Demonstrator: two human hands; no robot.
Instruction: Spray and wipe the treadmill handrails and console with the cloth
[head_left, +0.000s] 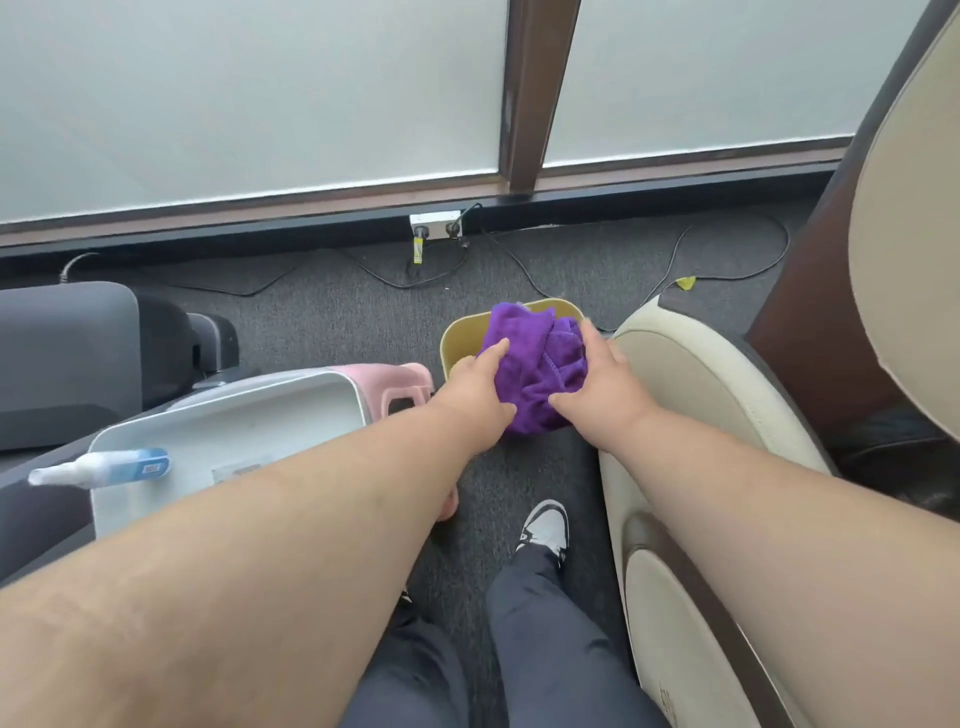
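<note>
A bunched purple cloth (537, 358) sits in a yellow bin (457, 332) on the carpet. My left hand (475, 387) grips the cloth's left side, fingers curled into the fabric. My right hand (605, 382) holds its right side, thumb underneath. A white and blue spray bottle (104, 466) lies on its side at the left edge of a white tray (234, 415). The dark grey front of the treadmill (67, 358) shows at the far left; its handrails and console are out of view.
A pink stool (400, 387) carries the white tray. A cream massage chair (691, 395) stands close on the right. Cables (524, 270) run over the grey carpet from a wall socket (435, 224) under the frosted window. My legs and a shoe (545, 527) are below.
</note>
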